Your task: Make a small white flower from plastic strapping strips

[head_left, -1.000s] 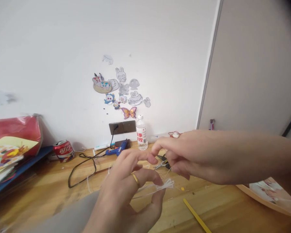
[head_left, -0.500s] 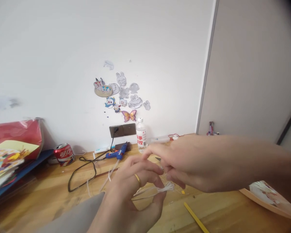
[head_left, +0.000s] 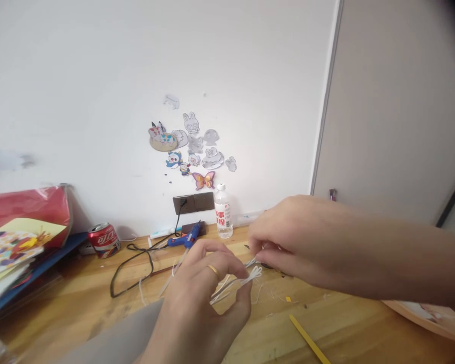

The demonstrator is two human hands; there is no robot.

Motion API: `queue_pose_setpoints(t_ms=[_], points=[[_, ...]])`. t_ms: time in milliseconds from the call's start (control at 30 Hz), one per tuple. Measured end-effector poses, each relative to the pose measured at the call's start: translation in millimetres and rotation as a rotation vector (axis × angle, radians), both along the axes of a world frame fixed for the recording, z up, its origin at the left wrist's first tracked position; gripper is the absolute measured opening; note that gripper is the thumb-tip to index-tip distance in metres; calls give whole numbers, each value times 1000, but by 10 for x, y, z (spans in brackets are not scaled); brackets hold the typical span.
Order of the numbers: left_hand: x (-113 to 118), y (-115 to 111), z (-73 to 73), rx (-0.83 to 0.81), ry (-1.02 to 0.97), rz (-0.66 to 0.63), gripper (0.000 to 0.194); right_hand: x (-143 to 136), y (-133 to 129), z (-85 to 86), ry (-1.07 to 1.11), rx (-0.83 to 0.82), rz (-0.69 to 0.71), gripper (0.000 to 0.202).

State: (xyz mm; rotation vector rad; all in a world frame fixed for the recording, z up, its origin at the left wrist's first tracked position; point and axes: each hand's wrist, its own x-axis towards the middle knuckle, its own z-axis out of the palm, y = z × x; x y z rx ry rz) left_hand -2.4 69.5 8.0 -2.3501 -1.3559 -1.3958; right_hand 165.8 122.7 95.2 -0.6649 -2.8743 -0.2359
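My left hand (head_left: pixel 208 298) pinches a looped bundle of thin white string (head_left: pixel 254 274) between thumb and fingertips, above the table; small loops stick out past the fingertips and strands run back under the palm. A gold ring is on one finger. My right hand (head_left: pixel 288 240) is just beyond and to the right, fingers curled and closed on a strand of the white string that leads toward the bundle. Its fingertips are partly hidden. Behind it shows a dark pointed tip, its object mostly covered by the hand.
A blue glue gun (head_left: pixel 185 237) with a black cord lies at the back, near a water bottle (head_left: pixel 223 215). A red can (head_left: pixel 103 239) and stacked papers (head_left: pixel 23 242) stand left. A yellow strip (head_left: pixel 307 338) lies in front; a round-edged tray (head_left: pixel 413 316) is right.
My right hand has drawn back slightly from my left hand, its fingers now curled together. My left hand has shifted slightly left with the string bundle, whose loops show more plainly.
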Motion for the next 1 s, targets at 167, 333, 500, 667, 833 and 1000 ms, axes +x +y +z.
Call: queue_pose_setpoints(t_ms=[167, 333, 500, 667, 833, 1000], points=[[-16, -1, 24, -103, -147, 52, 12, -33, -140, -199, 198, 106, -77, 22], [-26, -21, 73, -287, -403, 23, 4, -92, -256, -446, 426, -47, -158, 15], [-25, 24, 131, -547, -761, -134, 10, -106, -260, -591, 591, -217, -121, 15], [-57, 53, 142, -800, -1053, -355, 10, -56, -236, -600, 631, -405, -112, 15], [-64, 37, 158, -908, -1238, -520, 5, -70, -209, -636, 648, -502, -121, 15], [-57, 11, 179, -1013, -1305, -648, 7, -67, -194, -677, 663, -627, -86, 16]])
